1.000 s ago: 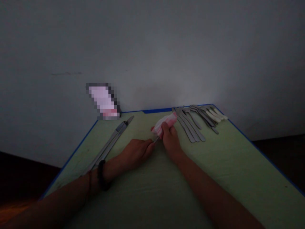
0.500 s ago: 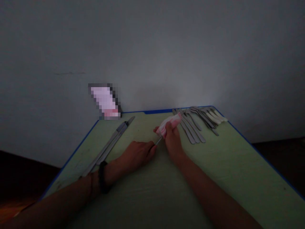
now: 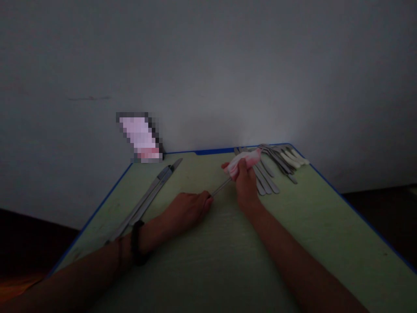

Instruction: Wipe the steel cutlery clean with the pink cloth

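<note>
My left hand (image 3: 187,211) rests on the green table (image 3: 228,261) and pinches the near end of a thin metal utensil (image 3: 221,188). The utensil runs up and to the right into a pink and white cloth (image 3: 244,161). My right hand (image 3: 246,186) is closed round that cloth, which wraps the utensil's far part and hides it. A dark band circles my left wrist.
Several metal utensils (image 3: 269,167), some with pale handles, lie in a row at the table's back right corner. Two long knives (image 3: 148,198) lie along the left edge. A blurred pink object (image 3: 140,137) leans on the wall behind. The table has a blue rim.
My right hand has slid the cloth up and to the right along the utensil, baring more of its shaft. My left hand has stayed in place.
</note>
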The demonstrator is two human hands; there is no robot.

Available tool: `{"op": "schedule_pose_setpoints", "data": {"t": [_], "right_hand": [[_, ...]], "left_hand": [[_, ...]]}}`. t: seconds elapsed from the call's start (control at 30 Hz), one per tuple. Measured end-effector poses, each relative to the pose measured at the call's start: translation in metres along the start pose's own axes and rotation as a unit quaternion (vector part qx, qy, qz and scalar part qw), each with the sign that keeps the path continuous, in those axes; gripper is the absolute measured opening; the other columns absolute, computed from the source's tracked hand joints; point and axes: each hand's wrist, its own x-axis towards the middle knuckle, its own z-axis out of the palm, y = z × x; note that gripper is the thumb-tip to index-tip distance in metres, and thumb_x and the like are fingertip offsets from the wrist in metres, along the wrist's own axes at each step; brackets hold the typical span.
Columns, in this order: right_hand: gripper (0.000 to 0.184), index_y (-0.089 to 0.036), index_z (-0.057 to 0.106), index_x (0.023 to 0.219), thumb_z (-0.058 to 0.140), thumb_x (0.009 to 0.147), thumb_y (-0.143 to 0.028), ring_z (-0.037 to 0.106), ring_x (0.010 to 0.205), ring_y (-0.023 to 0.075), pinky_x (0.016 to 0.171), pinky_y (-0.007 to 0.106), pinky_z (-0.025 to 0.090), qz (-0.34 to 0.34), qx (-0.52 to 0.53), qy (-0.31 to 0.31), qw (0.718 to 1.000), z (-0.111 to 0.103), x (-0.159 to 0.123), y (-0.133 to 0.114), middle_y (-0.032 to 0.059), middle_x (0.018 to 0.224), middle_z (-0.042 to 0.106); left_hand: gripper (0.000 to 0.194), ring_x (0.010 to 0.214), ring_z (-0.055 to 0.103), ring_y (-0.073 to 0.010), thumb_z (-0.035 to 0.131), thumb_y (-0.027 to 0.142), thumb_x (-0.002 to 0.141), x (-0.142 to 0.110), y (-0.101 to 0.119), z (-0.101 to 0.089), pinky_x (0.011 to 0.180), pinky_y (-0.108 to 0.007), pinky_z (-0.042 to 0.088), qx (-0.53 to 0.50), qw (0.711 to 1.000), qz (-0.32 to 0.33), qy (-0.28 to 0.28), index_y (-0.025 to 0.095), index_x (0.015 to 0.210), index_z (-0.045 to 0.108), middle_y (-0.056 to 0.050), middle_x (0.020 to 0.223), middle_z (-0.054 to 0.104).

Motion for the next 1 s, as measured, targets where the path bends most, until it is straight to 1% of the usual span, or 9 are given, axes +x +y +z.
{"op": "schedule_pose_setpoints", "data": {"t": [0.07, 0.23, 0.3, 0.47, 0.6, 0.7, 0.8, 0.9, 1.0], "right_hand": [[0.046, -0.014, 0.065, 0.077, 0.042, 0.087, -0.052, 0.068, 0.070, 0.0183, 0.078, 0.032, 0.049, -0.013, 0.004, 0.002, 1.000, -0.007, 0.009, 0.001, 0.0075, 0.072, 0.073], [0.054, -0.014, 0.065, 0.074, 0.040, 0.085, -0.061, 0.068, 0.065, 0.0180, 0.071, 0.031, 0.049, -0.028, 0.009, 0.009, 1.000, -0.014, 0.019, 0.002, 0.0077, 0.068, 0.072], [0.055, -0.015, 0.064, 0.072, 0.039, 0.085, -0.061, 0.067, 0.063, 0.0176, 0.068, 0.030, 0.049, -0.024, 0.021, 0.018, 0.999, -0.016, 0.021, 0.000, 0.0070, 0.064, 0.071], [0.046, -0.016, 0.061, 0.074, 0.043, 0.086, -0.057, 0.067, 0.059, 0.0171, 0.064, 0.030, 0.050, -0.014, 0.075, 0.055, 0.996, -0.022, 0.028, -0.010, 0.0037, 0.057, 0.068], [0.053, -0.016, 0.060, 0.071, 0.043, 0.082, -0.065, 0.068, 0.061, 0.0176, 0.065, 0.030, 0.051, -0.022, 0.075, 0.071, 0.994, -0.027, 0.029, -0.014, 0.0040, 0.057, 0.067], [0.058, -0.016, 0.063, 0.069, 0.040, 0.082, -0.068, 0.067, 0.062, 0.0179, 0.067, 0.031, 0.052, -0.022, 0.052, 0.047, 0.997, -0.022, 0.020, -0.011, 0.0054, 0.059, 0.068], [0.059, -0.015, 0.067, 0.070, 0.040, 0.083, -0.067, 0.067, 0.066, 0.0180, 0.070, 0.032, 0.051, -0.014, 0.009, -0.007, 1.000, -0.010, 0.002, -0.004, 0.0075, 0.065, 0.071], [0.056, -0.014, 0.070, 0.074, 0.046, 0.081, -0.065, 0.068, 0.070, 0.0191, 0.071, 0.031, 0.050, 0.023, -0.013, -0.075, 0.997, 0.003, -0.017, 0.001, 0.0094, 0.071, 0.072], [0.050, -0.014, 0.071, 0.079, 0.052, 0.081, -0.060, 0.068, 0.075, 0.0203, 0.075, 0.033, 0.050, 0.057, 0.029, -0.122, 0.990, 0.008, -0.025, 0.005, 0.0100, 0.077, 0.073]], "left_hand": [[0.038, 0.053, 0.057, -0.0162, 0.020, 0.035, 0.098, 0.000, 0.000, 0.000, 0.054, -0.026, 0.040, 0.011, 1.000, 0.011, -0.001, 0.018, 0.086, 0.051, -0.003, 0.063, 0.061], [0.038, 0.050, 0.053, -0.0149, 0.021, 0.035, 0.098, -0.001, -0.001, 0.000, 0.053, -0.026, 0.039, -0.001, 0.999, 0.036, 0.011, 0.018, 0.081, 0.051, -0.001, 0.059, 0.057], [0.037, 0.049, 0.051, -0.0142, 0.023, 0.035, 0.098, -0.001, -0.002, 0.001, 0.052, -0.026, 0.039, -0.013, 0.999, 0.040, 0.016, 0.018, 0.080, 0.050, 0.000, 0.057, 0.055], [0.038, 0.048, 0.049, -0.0126, 0.024, 0.037, 0.098, -0.002, -0.003, 0.002, 0.052, -0.025, 0.038, -0.036, 0.997, 0.056, 0.040, 0.019, 0.077, 0.050, 0.002, 0.056, 0.052], [0.040, 0.048, 0.048, -0.0132, 0.022, 0.035, 0.098, -0.003, -0.004, 0.005, 0.053, -0.027, 0.038, -0.042, 0.995, 0.084, 0.040, 0.019, 0.073, 0.049, 0.001, 0.056, 0.051], [0.043, 0.049, 0.048, -0.0129, 0.021, 0.033, 0.098, -0.003, -0.006, 0.005, 0.054, -0.026, 0.036, -0.067, 0.993, 0.092, 0.030, 0.018, 0.068, 0.048, 0.001, 0.055, 0.050], [0.043, 0.048, 0.046, -0.0110, 0.022, 0.032, 0.097, -0.003, -0.006, 0.003, 0.052, -0.024, 0.034, -0.119, 0.989, 0.084, 0.022, 0.018, 0.065, 0.048, 0.002, 0.054, 0.048], [0.044, 0.047, 0.043, -0.0097, 0.023, 0.031, 0.097, -0.002, -0.005, 0.000, 0.052, -0.022, 0.034, -0.189, 0.980, 0.055, 0.028, 0.018, 0.064, 0.048, 0.003, 0.054, 0.047], [0.045, 0.050, 0.043, -0.0098, 0.022, 0.035, 0.097, -0.001, -0.004, -0.003, 0.052, -0.021, 0.034, -0.263, 0.964, 0.007, 0.022, 0.018, 0.063, 0.046, 0.003, 0.054, 0.047]]}}
